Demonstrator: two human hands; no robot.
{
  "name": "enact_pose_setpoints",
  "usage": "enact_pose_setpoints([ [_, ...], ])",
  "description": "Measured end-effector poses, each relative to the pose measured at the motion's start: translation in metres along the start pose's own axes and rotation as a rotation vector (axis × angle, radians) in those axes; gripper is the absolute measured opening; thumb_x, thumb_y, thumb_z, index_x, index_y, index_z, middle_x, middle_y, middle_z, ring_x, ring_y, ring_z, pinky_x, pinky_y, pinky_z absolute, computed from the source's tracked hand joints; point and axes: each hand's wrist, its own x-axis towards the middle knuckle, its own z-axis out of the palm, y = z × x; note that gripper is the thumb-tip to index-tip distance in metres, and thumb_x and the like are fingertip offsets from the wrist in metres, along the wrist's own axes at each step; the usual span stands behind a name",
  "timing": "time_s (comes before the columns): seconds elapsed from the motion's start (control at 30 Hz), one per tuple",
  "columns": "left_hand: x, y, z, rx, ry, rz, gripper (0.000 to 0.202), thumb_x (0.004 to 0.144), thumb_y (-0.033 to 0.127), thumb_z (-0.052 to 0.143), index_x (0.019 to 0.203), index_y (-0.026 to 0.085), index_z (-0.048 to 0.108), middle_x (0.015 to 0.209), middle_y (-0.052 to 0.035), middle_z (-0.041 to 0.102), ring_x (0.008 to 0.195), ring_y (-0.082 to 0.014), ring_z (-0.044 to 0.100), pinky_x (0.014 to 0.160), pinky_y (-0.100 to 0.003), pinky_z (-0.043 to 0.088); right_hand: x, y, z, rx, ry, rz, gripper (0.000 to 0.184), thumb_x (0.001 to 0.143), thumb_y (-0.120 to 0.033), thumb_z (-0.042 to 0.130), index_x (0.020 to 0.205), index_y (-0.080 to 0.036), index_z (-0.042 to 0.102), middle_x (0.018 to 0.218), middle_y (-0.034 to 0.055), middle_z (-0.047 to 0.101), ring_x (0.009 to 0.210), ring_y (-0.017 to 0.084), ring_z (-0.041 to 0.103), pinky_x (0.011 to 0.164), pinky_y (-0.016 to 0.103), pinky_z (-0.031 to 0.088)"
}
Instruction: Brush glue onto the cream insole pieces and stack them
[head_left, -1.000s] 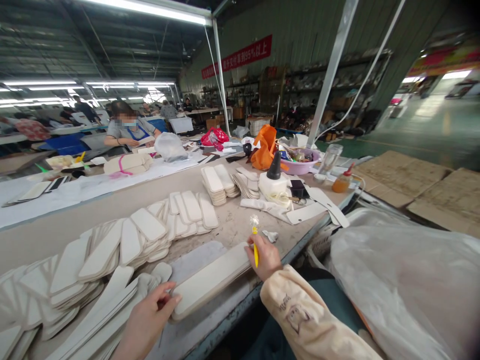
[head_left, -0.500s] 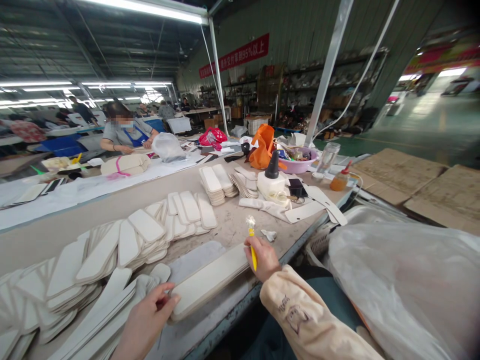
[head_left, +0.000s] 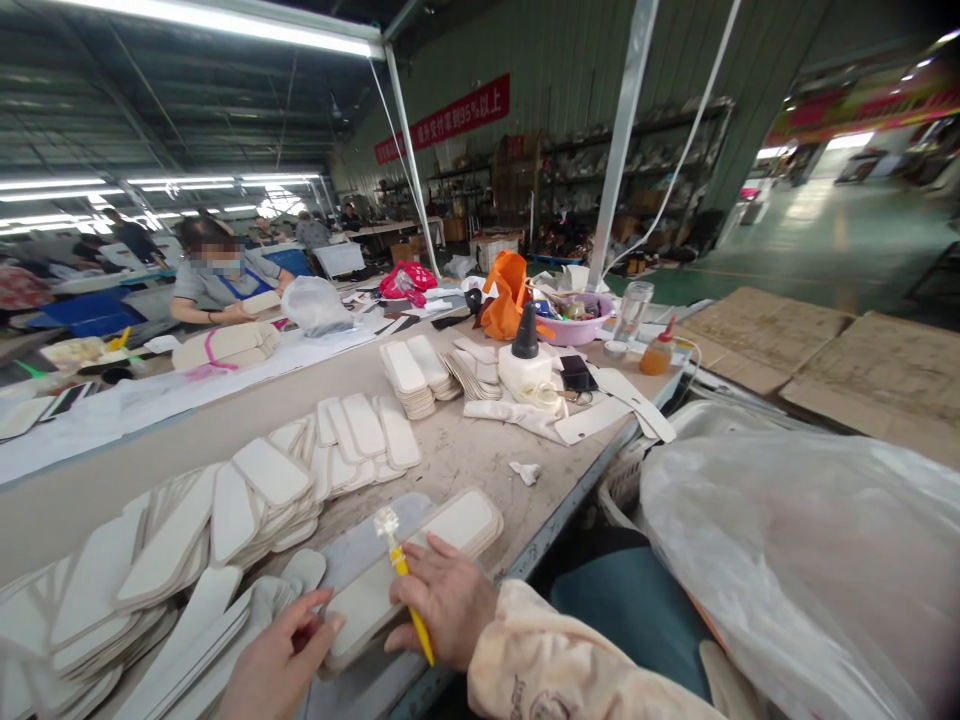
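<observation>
A stack of long white rounded strips lies slantwise near the table's front edge. My left hand grips its near left end, thumb on one side and fingers on the other. Above the stack's middle is my right hand, fingers closed around a yellow-handled brush. White, clumped stuff covers the brush head, which points up and away over the stack's far side. Part of the stack is hidden behind the right hand. Under and behind it lies a greyish flat sheet.
Fanned piles of white strips spread along the left. Farther back stand a white bottle with black cone top, an orange bag, a lilac basin and a glue bottle. A plastic-covered bin is at right. A co-worker sits opposite.
My right hand with the brush has moved left along the stack, from its far right end to its middle. My left hand stays at the left end. The view has shifted slightly.
</observation>
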Motion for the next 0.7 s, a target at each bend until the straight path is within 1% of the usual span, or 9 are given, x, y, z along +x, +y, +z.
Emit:
enact_pose_setpoints([
  [0.07,-0.002,0.001,0.000,-0.004,0.014,0.008,0.050,0.069,0.056,0.057,0.103,0.021,0.064,0.064,0.0027,0.065,0.062,-0.0212,0.063,0.063,-0.033,0.048,-0.006,0.011,-0.008,-0.008,0.017,0.056,0.035,0.089,-0.051,0.059,0.106,-0.020,0.058,0.119,0.0132,0.064,0.129,0.023,0.046,0.112,0.044,0.029],
  [0.23,-0.007,0.007,0.001,0.018,0.016,0.013,0.047,0.072,0.055,0.055,0.103,0.022,0.064,0.064,0.0031,0.065,0.064,-0.0205,0.063,0.065,-0.032,0.048,-0.025,0.055,-0.042,-0.081,0.075,0.202,0.028,0.089,-0.041,0.059,0.105,-0.018,0.057,0.127,0.0161,0.060,0.126,0.028,0.049,0.110,0.051,0.032],
  [0.3,-0.008,0.008,0.001,0.029,0.024,0.013,0.046,0.072,0.055,0.054,0.103,0.022,0.064,0.065,0.0031,0.064,0.065,-0.0205,0.063,0.065,-0.032,0.048,-0.032,0.069,-0.052,-0.093,0.120,0.297,0.023,0.089,-0.035,0.060,0.106,-0.020,0.055,0.122,0.0144,0.063,0.116,0.028,0.058,0.108,0.052,0.034],
  [0.37,-0.009,0.010,0.000,0.041,0.037,0.008,0.045,0.072,0.055,0.054,0.102,0.023,0.065,0.065,0.0028,0.064,0.065,-0.0205,0.063,0.065,-0.032,0.049,-0.036,0.078,-0.059,-0.068,0.186,0.401,0.020,0.089,-0.030,0.059,0.105,-0.022,0.052,0.113,0.0113,0.067,0.103,0.025,0.065,0.104,0.048,0.041],
  [0.4,-0.010,0.011,0.000,0.042,0.049,0.007,0.045,0.072,0.055,0.054,0.101,0.023,0.065,0.067,0.0022,0.064,0.065,-0.0206,0.063,0.065,-0.032,0.049,-0.038,0.080,-0.061,-0.044,0.222,0.443,0.019,0.089,-0.029,0.058,0.106,-0.022,0.051,0.111,0.0099,0.068,0.100,0.024,0.066,0.100,0.045,0.045],
  [0.47,-0.011,0.013,-0.002,0.043,0.085,0.016,0.046,0.069,0.056,0.056,0.099,0.022,0.066,0.072,0.0004,0.065,0.068,-0.0214,0.064,0.067,-0.033,0.050,-0.040,0.080,-0.063,0.011,0.285,0.487,0.019,0.089,-0.029,0.057,0.106,-0.024,0.049,0.110,0.0083,0.068,0.099,0.023,0.067,0.090,0.038,0.052],
  [0.53,-0.011,0.015,-0.003,0.049,0.142,0.039,0.046,0.066,0.057,0.058,0.095,0.021,0.066,0.077,-0.0016,0.066,0.071,-0.0227,0.064,0.070,-0.034,0.051,-0.041,0.076,-0.064,0.056,0.324,0.494,0.019,0.090,-0.028,0.056,0.107,-0.024,0.049,0.111,0.0075,0.067,0.100,0.023,0.067,0.083,0.034,0.054],
  [0.63,-0.008,0.019,-0.003,0.064,0.201,0.068,0.045,0.063,0.056,0.060,0.090,0.020,0.065,0.081,-0.0044,0.067,0.075,-0.0247,0.064,0.071,-0.036,0.052,-0.042,0.071,-0.064,0.090,0.366,0.476,0.020,0.090,-0.027,0.055,0.108,-0.025,0.048,0.110,0.0070,0.068,0.101,0.023,0.066,0.084,0.033,0.054],
  [0.7,-0.007,0.022,-0.004,0.056,0.197,0.074,0.043,0.062,0.054,0.060,0.087,0.020,0.064,0.082,-0.0054,0.068,0.075,-0.0250,0.065,0.070,-0.036,0.053,-0.043,0.070,-0.065,0.105,0.384,0.474,0.020,0.090,-0.027,0.055,0.109,-0.025,0.048,0.111,0.0075,0.067,0.103,0.023,0.065,0.085,0.034,0.053],
])
